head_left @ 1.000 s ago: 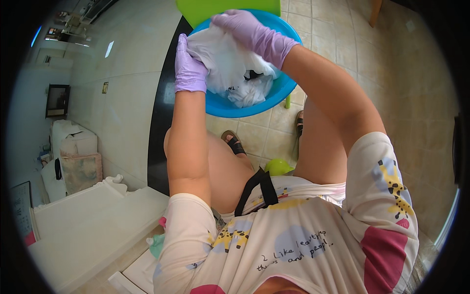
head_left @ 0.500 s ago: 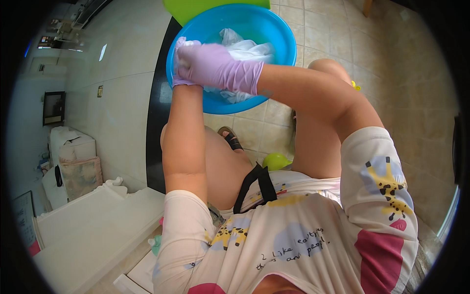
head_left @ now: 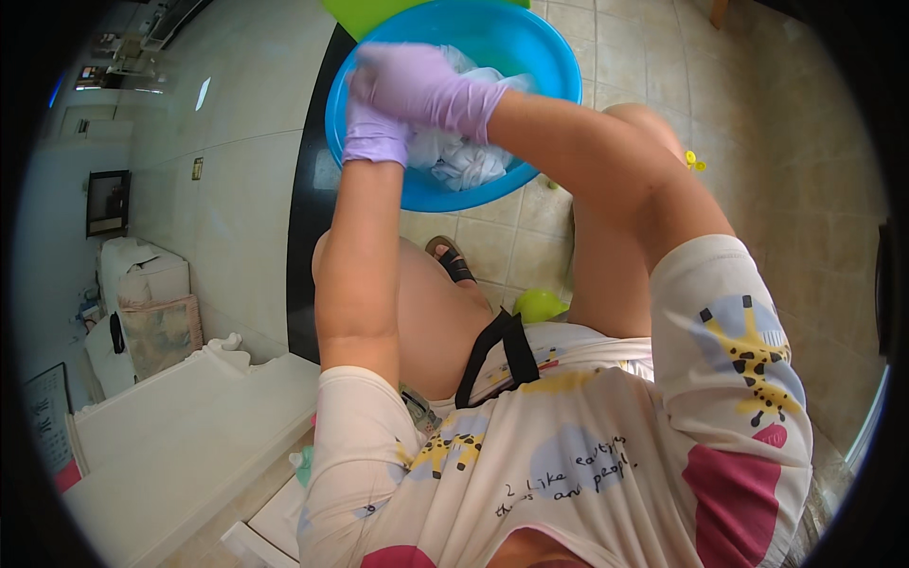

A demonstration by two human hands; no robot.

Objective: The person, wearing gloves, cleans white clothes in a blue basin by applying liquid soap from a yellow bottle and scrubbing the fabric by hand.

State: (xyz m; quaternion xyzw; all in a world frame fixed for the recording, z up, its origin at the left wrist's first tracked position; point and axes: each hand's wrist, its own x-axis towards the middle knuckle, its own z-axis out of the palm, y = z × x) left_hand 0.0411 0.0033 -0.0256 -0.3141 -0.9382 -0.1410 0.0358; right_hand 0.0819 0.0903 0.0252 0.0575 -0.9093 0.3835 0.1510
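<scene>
My right hand (head_left: 407,85), in a pale purple glove and slightly blurred, is closed at the left side of a blue basin (head_left: 559,66), overlapping my left hand (head_left: 372,128). The left one wears a matching glove; its fingers are mostly hidden behind the right, so I cannot tell their shape. What the two hold between them is out of sight. Crumpled white cloth (head_left: 469,163) lies in the basin, just under and right of both hands.
The basin rests on something bright green (head_left: 346,11) beside a dark strip (head_left: 303,246). A white shelf-like piece (head_left: 180,426) is at lower left, a padded seat (head_left: 142,284) beyond it, a green round object (head_left: 540,303) between my legs, small yellow items (head_left: 693,161) by my right knee.
A second ago both hands held white cloth raised and spread; my right hand came down and left onto my left one, covering it. Both have since risen slightly.
</scene>
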